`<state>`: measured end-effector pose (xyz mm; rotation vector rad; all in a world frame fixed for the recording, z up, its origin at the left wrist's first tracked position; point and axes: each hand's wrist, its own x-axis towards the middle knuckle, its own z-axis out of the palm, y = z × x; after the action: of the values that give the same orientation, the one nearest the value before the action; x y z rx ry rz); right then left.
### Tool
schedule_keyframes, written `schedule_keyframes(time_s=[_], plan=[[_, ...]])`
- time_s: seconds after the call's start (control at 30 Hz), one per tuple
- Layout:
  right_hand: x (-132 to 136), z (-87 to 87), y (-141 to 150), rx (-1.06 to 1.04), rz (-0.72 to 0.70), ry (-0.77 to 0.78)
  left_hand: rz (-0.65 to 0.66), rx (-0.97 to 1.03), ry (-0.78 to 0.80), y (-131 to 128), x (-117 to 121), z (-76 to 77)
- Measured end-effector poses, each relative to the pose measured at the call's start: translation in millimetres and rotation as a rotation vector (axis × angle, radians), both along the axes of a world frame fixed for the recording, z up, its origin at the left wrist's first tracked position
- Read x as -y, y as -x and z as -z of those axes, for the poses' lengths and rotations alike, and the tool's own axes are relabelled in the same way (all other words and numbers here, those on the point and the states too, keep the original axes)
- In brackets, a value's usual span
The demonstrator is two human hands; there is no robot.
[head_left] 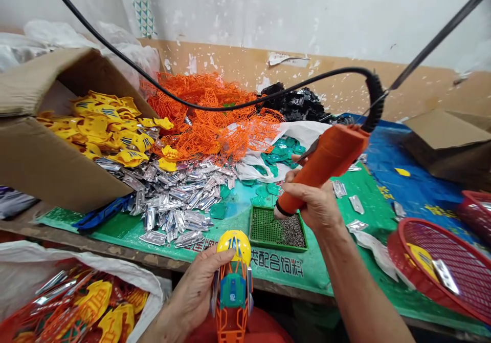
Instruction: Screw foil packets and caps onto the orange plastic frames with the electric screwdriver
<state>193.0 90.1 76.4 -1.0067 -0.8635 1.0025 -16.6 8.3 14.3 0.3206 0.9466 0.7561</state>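
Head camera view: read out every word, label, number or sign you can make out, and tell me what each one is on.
"配合饲料", with a partly legible character before it, in dark print on the green sheet.
Further dark characters on the same sheet, beside the silver parts: too cut off to read.
Yellow characters on the blue tarp: too blurred to read.
A small mark on the teal toy part: too small to read.

The head-worn camera looks forward and down onto the wooden bench point(95, 248).
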Motion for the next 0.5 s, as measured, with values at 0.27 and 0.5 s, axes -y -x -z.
schedule_keyframes(time_s=[0.27,0.5], plan=[[2.3,14.0,-0.1,0.028,0.062,-0.004,0.001,0.016,0.014,-6.7,0.3,1.6],[1.0,25.7,0.0,0.087,0.072,-0.02,0.019,0.022,-0.01,-6.2,-0.1,4.9]])
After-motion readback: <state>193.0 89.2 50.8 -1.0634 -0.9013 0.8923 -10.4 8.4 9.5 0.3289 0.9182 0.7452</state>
